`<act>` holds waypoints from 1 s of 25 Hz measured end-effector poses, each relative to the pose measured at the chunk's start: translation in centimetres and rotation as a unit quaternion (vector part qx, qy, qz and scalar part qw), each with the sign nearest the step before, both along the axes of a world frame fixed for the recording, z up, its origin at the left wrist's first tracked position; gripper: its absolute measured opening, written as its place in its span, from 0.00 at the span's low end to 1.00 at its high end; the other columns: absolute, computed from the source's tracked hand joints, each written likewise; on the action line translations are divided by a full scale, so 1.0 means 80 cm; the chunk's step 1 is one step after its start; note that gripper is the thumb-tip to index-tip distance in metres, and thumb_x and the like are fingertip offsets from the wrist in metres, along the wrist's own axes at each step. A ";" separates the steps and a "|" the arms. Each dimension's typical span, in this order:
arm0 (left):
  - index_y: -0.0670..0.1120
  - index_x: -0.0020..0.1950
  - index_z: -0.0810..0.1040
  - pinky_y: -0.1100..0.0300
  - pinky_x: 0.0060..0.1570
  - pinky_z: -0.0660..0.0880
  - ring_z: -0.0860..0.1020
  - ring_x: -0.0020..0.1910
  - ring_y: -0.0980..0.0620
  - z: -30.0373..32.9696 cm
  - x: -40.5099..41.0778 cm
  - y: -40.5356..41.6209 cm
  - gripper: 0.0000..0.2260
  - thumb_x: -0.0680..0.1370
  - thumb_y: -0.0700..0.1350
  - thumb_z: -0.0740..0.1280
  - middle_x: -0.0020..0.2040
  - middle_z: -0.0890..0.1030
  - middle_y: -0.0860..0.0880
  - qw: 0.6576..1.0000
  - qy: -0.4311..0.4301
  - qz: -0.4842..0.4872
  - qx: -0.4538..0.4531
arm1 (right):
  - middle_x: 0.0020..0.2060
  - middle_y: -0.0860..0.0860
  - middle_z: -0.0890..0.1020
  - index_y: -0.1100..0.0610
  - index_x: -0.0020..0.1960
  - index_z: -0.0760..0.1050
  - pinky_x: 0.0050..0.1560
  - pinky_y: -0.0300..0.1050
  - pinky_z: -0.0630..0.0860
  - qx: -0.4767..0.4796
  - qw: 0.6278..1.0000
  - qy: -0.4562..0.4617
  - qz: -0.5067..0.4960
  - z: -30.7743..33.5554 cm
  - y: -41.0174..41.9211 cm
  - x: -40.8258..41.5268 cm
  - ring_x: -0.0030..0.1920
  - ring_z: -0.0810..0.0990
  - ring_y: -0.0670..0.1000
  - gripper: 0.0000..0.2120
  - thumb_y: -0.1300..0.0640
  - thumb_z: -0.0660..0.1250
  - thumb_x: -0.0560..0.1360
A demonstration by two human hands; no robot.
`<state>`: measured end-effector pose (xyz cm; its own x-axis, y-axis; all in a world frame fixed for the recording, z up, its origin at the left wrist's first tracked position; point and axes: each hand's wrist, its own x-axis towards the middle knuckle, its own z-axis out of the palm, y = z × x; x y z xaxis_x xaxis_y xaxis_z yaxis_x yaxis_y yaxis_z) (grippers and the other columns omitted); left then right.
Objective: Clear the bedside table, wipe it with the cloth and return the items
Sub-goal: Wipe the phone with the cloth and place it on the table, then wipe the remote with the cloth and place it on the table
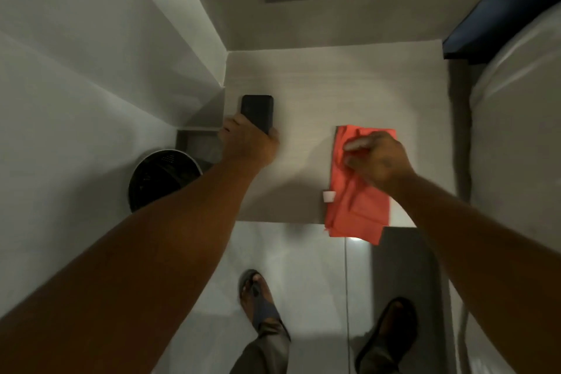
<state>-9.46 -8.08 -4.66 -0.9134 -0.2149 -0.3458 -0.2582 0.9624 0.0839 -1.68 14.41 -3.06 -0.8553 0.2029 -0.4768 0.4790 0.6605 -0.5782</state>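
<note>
View from my head, looking down past my feet to the bedside table (303, 94).

Nearest the front edge, the red cloth (358, 191) lies flat, its lower corner hanging over the edge. Judged soft, light and limp: it will fold and drag rather than slide as a sheet, so the best hold is a bunched pinch in its upper half, palm pressing down for wiping. My right hand (376, 158) rests on that upper half, fingers curled and gathering a fold of fabric. The hand is blurred, so I cannot tell how firm the grasp is.

Just beside the cloth's left edge stands a small white cap-like object (328, 196), too small to identify. It looks light and easy to knock off if the cloth is swept.

Farther in, toward the table's left side, my left hand (249, 143) is closed round the lower end of a black phone (257, 111), thumb on one long edge and fingers on the other. The phone appears stiff, smooth and moderately heavy for its size. Gripping its two long edges suits it, since the flat faces may be slippery. Whether it lies on the table or is just lifted cannot be told.

Beyond, the rest of the tabletop is bare.
</note>
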 end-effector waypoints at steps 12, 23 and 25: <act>0.44 0.69 0.68 0.47 0.61 0.72 0.72 0.62 0.43 0.218 0.359 0.398 0.34 0.69 0.61 0.69 0.64 0.73 0.44 0.812 0.020 -0.452 0.369 | 0.59 0.57 0.78 0.56 0.62 0.79 0.54 0.30 0.65 0.242 0.862 0.097 -0.435 0.219 0.261 0.319 0.56 0.79 0.57 0.19 0.66 0.62 0.74; 0.51 0.65 0.73 0.59 0.51 0.77 0.75 0.55 0.53 0.207 0.316 0.403 0.36 0.59 0.66 0.63 0.58 0.74 0.53 0.820 -0.081 -0.380 0.420 | 0.38 0.53 0.81 0.56 0.58 0.77 0.29 0.42 0.71 -0.140 0.803 0.077 -0.574 0.212 0.288 0.298 0.31 0.75 0.50 0.10 0.55 0.63 0.80; 0.55 0.59 0.78 0.62 0.47 0.79 0.81 0.50 0.57 0.198 0.277 0.349 0.28 0.61 0.62 0.71 0.54 0.81 0.56 0.768 -0.176 -0.215 0.577 | 0.34 0.52 0.79 0.55 0.57 0.78 0.25 0.39 0.68 -0.197 0.824 0.110 -0.520 0.215 0.253 0.262 0.26 0.71 0.48 0.08 0.56 0.64 0.80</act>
